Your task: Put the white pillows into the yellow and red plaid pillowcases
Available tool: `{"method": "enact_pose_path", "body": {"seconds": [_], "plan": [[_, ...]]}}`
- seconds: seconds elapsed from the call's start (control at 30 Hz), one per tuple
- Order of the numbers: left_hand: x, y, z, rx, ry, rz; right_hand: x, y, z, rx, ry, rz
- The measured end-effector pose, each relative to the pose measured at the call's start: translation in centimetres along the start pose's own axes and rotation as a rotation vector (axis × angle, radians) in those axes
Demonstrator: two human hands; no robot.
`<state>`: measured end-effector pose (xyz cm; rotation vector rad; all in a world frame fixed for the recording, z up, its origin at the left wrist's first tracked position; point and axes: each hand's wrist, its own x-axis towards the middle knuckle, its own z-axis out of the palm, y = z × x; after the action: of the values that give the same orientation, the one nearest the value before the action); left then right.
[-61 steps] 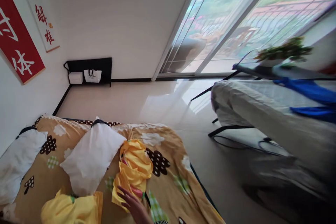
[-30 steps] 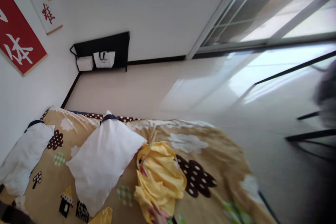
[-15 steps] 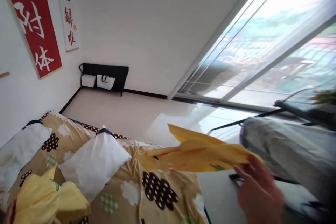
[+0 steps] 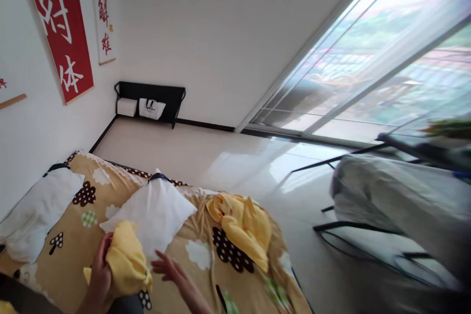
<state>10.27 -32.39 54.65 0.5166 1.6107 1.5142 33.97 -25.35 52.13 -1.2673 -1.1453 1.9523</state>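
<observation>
My left hand grips a bunched yellow cloth at the lower left, above the bed. Just right of it, my right hand is open, fingers spread, holding nothing. A second yellow cloth lies crumpled on the tan patterned bedspread, near the bed's far right corner. Behind my hands a white cloth bundle with a dark band at its top rests on the bed. Another white cloth bundle, also dark-banded, lies farther left by the wall.
A black-framed chair with grey fabric over it stands at right. Tiled floor runs to a sliding glass door. A low black rack holds a white box and white bag. Red scrolls hang left.
My right hand has let go of a yellow cloth, which now lies on the bed, and has moved left toward my left hand. The left hand's cloth has shifted right.
</observation>
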Motion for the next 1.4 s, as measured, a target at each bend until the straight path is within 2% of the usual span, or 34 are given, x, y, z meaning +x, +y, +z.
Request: {"method": "enact_pose_path", "body": {"seconds": [0.03,0.1,0.13,0.2,0.33,0.47,0.53,0.6,0.67,0.73,0.83,0.87,0.93,1.0,1.07,1.13,1.2,1.3,1.4], "plan": [[0.3,0.4,0.3,-0.023,-0.063,0.013,0.4,0.5,3.0,0.094,-0.052,0.031],[0.9,0.9,0.4,-0.049,-0.177,0.047,1.2,0.0,7.1,0.294,-0.114,0.026],[1.2,1.1,0.2,-0.048,-0.238,0.069,1.4,-0.9,8.3,0.382,-0.134,0.005],[1.7,1.6,-0.3,-0.009,-0.371,0.116,1.5,-3.0,9.4,0.495,-0.163,-0.044],[1.4,3.2,-1.5,0.139,-0.616,0.234,-0.1,-6.9,9.6,0.495,-0.153,-0.077],[-0.4,5.1,-2.0,0.212,-0.722,0.332,-1.7,-9.3,10.5,0.305,-0.180,-0.041],[-1.0,5.7,-2.3,0.274,-0.772,0.311,-2.3,-10.6,10.6,0.217,-0.162,-0.073],[-1.1,6.2,-2.8,0.341,-0.851,0.256,-2.8,-12.3,10.1,0.114,-0.127,-0.169],[-0.4,6.9,-3.1,0.369,-0.918,0.215,-3.3,-14.3,9.2,-0.040,-0.150,-0.290],[0.7,8.0,-3.0,0.352,-0.865,0.241,-3.7,-16.3,8.5,-0.217,-0.253,-0.369],[2.2,10.2,-1.1,0.369,-0.679,0.442,-4.5,-19.2,8.2,-0.434,-0.431,-0.390],[2.6,10.9,-0.1,0.413,-0.675,0.518,-4.8,-20.1,8.3,-0.497,-0.474,-0.399],[3.4,12.1,2.1,0.555,-0.767,0.621,-5.6,-21.8,8.5,-0.617,-0.503,-0.442],[4.6,13.0,3.8,0.690,-0.852,0.635,-6.6,-23.3,8.1,-0.751,-0.431,-0.493],[6.1,14.3,4.4,0.738,-0.849,0.620,-7.7,-24.5,6.8,-0.935,-0.242,-0.554],[7.7,16.3,3.9,0.714,-0.797,0.633,-8.7,-25.4,4.8,-1.182,-0.008,-0.599],[8.8,19.4,2.9,0.678,-0.744,0.699,-9.3,-26.3,2.6,-1.448,0.190,-0.565],[9.1,24.9,1.9,0.715,-0.675,0.810,-9.4,-27.7,-0.6,-1.697,0.374,-0.454],[8.1,29.8,1.8,0.798,-0.598,0.861,-9.2,-29.6,-3.2,-1.690,0.495,-0.595]]}}
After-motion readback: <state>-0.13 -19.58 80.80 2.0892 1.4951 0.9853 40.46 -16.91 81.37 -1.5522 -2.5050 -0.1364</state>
